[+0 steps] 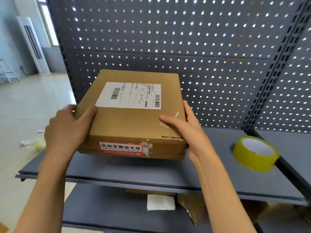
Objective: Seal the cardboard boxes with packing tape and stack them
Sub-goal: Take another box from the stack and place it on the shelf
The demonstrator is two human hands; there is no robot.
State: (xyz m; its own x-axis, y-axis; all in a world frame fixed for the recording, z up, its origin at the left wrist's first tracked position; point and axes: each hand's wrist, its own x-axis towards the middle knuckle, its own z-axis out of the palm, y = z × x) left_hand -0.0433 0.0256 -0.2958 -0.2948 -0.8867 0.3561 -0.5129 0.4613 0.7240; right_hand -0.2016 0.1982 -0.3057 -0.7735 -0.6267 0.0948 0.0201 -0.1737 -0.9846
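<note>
A flat brown cardboard box (134, 121) with a white shipping label on top and a red sticker on its front sits over the grey shelf (117, 172). My left hand (67, 130) grips its left front corner, thumb on top. On the opposite side, my right hand (188, 130) holds the right edge, thumb lying on the lid and fingers along the side. A roll of yellow-green packing tape (256, 153) lies on the shelf to the right of the box, apart from both hands.
A dark perforated back panel (185, 39) rises behind the shelf, with a slotted upright (269, 78) at the right. The lower shelf (109, 209) holds more cardboard and a white paper (160, 202). Scraps lie on the pale floor (30, 106) at left.
</note>
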